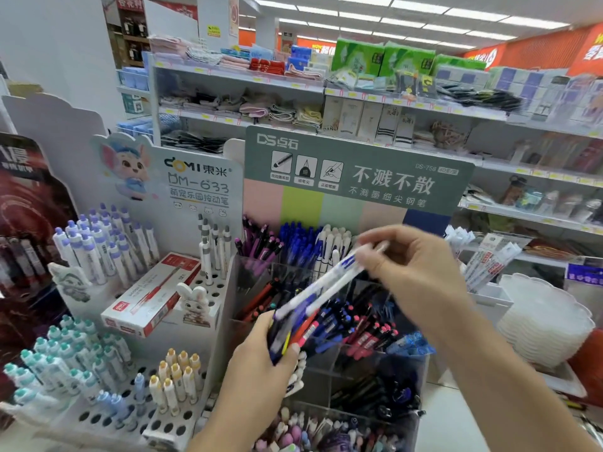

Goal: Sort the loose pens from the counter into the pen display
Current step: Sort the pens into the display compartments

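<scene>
Far left, a white peg-hole stand [107,415] holds upright purple-capped pens [98,243] at the back, teal-capped pens [62,357] lower down and yellow-capped pens [176,376] toward the front; a red and white pen box [153,293] lies tilted on it beside a rabbit cutout [194,303]. Next right, the left hand [261,363] has its grip curled round a mixed bundle of pens [295,331], blue, red and yellow barrels fanned up and right, held just in front of the clear pen display [385,360]. The display compartments hold purple-black pens [257,246] back left, blue pens [298,239] and white pens [331,243] behind, red-pink pens [365,334] in the middle, dark ones lower. A white and blue pen [329,282], blurred, runs diagonally from the bundle up to the right hand [414,265], whose thumb and fingers pinch its upper end above the display. Green header card [359,171] stands behind. Far right, a stack of white scalloped trays [548,321] sits on the counter [450,419].
</scene>
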